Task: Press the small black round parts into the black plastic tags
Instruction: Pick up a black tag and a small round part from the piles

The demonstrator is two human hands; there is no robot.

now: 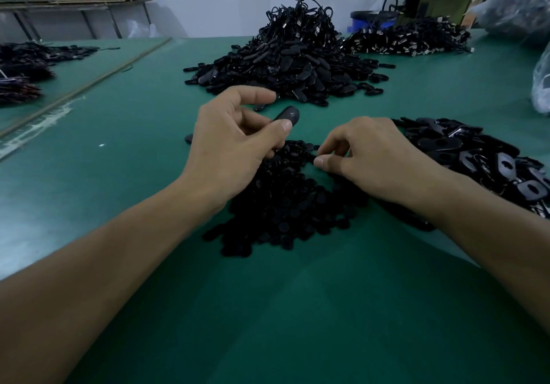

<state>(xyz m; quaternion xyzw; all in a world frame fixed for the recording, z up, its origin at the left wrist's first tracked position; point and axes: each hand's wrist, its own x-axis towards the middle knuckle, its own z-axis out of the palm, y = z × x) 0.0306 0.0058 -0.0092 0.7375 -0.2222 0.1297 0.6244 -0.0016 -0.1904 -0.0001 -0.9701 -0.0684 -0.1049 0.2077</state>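
The left hand pinches one black plastic tag between thumb and curled fingers, just above the table. The right hand is curled, its thumb and forefinger tips drawn close together at the far edge of the heap of round parts. Whether a part sits between them cannot be told.

One green table, matte and smooth, fills the view. At its middle, beyond the hands, rises one tall heap of tags: glossy black ovals, with looped cords tangled at the top. Far right lies a second, lower heap whose pieces show pale metal ends. At the left edge are more dark heaps, too dim to count. Just beside the right forearm is a flat spread of tags, several showing a pale face with a keyhole-shaped opening.

Between the two forearms sits a single heap of small black round parts, dull, disc-like and far too many to count.

The held tag is an elongated oval with rounded ends and a slight sheen. Its long axis runs from lower left to upper right, and the free end points away from the person, toward the tall heap.
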